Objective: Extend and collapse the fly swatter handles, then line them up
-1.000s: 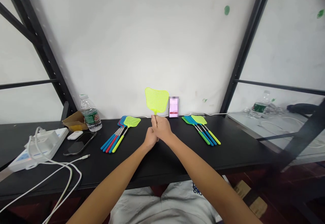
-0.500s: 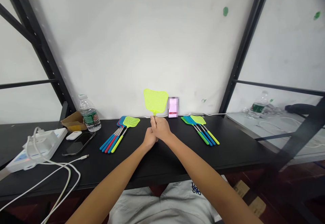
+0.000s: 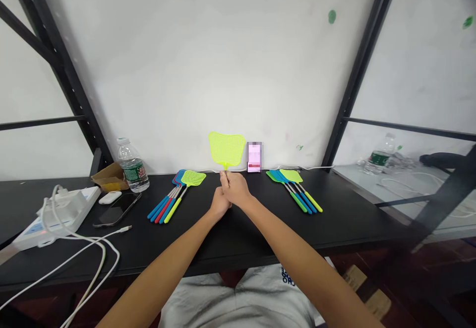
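A yellow-green fly swatter (image 3: pixel 226 149) stands upright over the middle of the table, its mesh head at the top. My right hand (image 3: pixel 237 188) closes on it just below the head. Lower down and slightly left, my left hand (image 3: pixel 220 203) is wrapped around the handle end; the grip itself is hidden by the fingers. To the left lies a fanned group of fly swatters (image 3: pixel 171 204) with blue, red and yellow-green handles. On the right rests another fanned group of fly swatters (image 3: pixel 297 194) in green, blue and yellow-green.
A phone (image 3: pixel 254 157) leans against the wall (image 3: pixel 238 60). At the left are a water bottle (image 3: pixel 134 166), a cardboard box (image 3: pixel 109 177), a white case (image 3: pixel 110 197), a dark phone (image 3: pixel 117 210), a power strip (image 3: pixel 55 219) and white cables (image 3: pixel 100 248). Black frame posts (image 3: pixel 357 80) flank the table (image 3: pixel 342 219).
The head of the held swatter has shifted slightly left and down. Both hands keep the same hold; the view itself has moved a little.
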{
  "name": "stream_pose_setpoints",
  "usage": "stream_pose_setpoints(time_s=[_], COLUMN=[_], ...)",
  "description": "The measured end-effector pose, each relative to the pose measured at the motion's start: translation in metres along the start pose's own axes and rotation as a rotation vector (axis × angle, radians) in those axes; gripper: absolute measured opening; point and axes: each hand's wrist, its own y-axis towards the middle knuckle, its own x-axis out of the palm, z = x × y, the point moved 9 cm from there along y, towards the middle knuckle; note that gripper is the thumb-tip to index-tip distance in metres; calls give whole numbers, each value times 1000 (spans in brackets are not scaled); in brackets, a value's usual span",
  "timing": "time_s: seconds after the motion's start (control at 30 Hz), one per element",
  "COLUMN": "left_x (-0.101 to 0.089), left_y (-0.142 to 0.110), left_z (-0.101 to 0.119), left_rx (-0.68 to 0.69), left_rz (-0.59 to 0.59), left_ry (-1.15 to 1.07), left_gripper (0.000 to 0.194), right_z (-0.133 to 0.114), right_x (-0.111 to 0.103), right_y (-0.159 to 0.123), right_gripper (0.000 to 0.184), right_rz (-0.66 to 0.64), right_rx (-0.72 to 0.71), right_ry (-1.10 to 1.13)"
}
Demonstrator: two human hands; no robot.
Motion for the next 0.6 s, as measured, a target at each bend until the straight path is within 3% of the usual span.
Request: stream_pose_setpoints(time_s=[0.4,0.6], left_x=[3,12], left_y=[1,-1], left_z=[0,8], left_rx=[31,102], left_rz=[-36,-95], left_ry=[41,120], left_gripper=[26,32], right_z=[9,59], right_x=[0,-5], right_y=[-2,-8], right_gripper=[38,43], right_rz=[54,153], right_rx=[27,198], right_ry=[150,392])
